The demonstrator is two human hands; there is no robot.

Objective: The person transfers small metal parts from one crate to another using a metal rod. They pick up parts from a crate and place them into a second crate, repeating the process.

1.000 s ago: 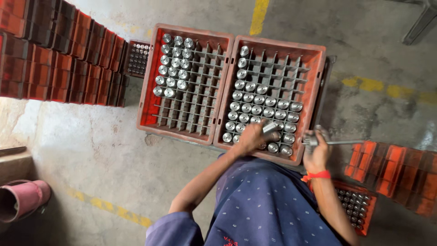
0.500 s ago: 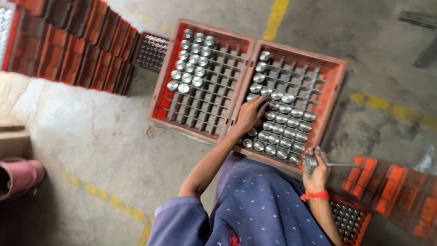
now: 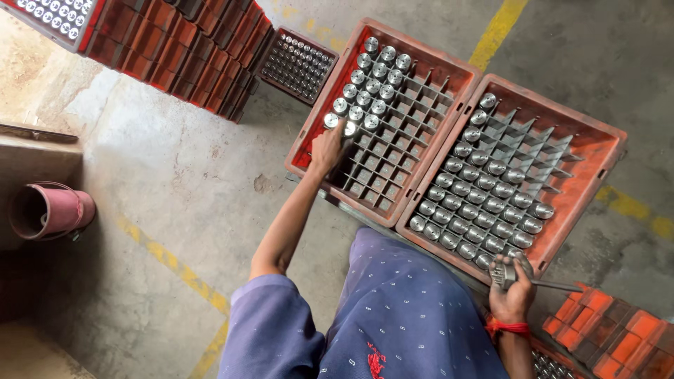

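Two red crates sat side by side on the concrete floor [image 3: 175, 182], and the left hand [image 3: 327, 146] had swung over since half a second earlier: off the front rows of the right-hand crate [image 3: 586, 203] and across to the left-hand crate [image 3: 309, 151]. It now sat at that crate's near-left edge, fingers closed around a metal cylinder [image 3: 349, 129] that was going into, or already seated in, a cell just below the filled rows [image 3: 372, 88]; I couldn't tell whether the grip had eased yet. My read: parts were moving one at a time from the right-hand crate to the left-hand crate, whose far-left block was full while most of its grid was bare. The right hand [image 3: 511, 295], with a red band at the wrist, hung just off the right-hand crate's near corner, fingers clamped on a small metal tool [image 3: 507, 272] with a rod sticking out sideways; it had barely shifted. Around the left-hand crate: stacked red crates [image 3: 175, 49] well off its far-left side, one dark tray of small parts [image 3: 298, 63] just beyond its far corner, a pink pipe end [image 3: 45, 210] far to its left. More orange crates [image 3: 604, 330] lay right of the right-hand crate. Nothing blocked the reach between the crates; only the shared crate walls needed clearing.
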